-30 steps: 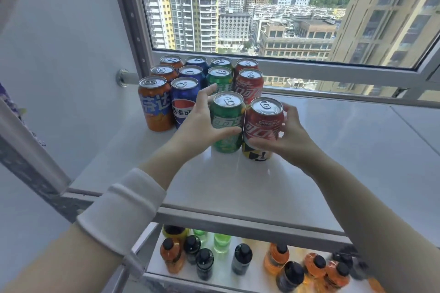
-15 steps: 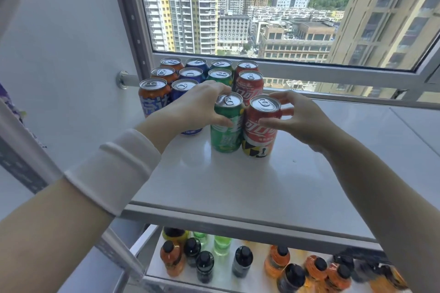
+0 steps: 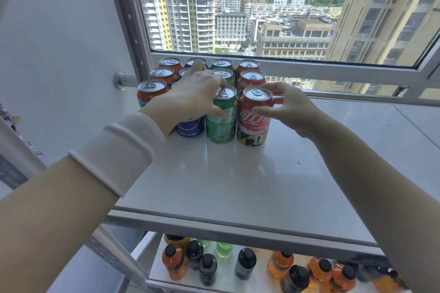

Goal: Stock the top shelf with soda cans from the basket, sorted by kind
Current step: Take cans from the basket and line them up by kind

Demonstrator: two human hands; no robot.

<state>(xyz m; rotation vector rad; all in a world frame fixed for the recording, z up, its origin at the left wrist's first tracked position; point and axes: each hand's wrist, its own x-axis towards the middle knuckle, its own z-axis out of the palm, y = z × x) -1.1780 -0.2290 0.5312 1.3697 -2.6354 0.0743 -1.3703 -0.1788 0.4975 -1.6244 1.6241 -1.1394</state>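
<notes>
On the white top shelf [image 3: 238, 178] soda cans stand upright in four columns by kind: orange [image 3: 150, 89], blue [image 3: 190, 127], green and red. My left hand [image 3: 195, 95] reaches over the blue column and grips the front green can [image 3: 221, 126], thumb on its side and fingers over its top. My right hand [image 3: 292, 107] holds the front red can [image 3: 253, 126], thumb on its front and fingers behind it. Both cans stand on the shelf, side by side and touching, level with the front blue can. The basket is out of view.
A window frame [image 3: 309, 69] runs just behind the cans, and a wall with a metal rod [image 3: 123, 79] closes the left side. Bare shelf extends to the right and front. A lower shelf holds several bottles [image 3: 245, 266].
Both hands have slid the green and red cans back along the shelf until they line up with the front orange and blue cans.
</notes>
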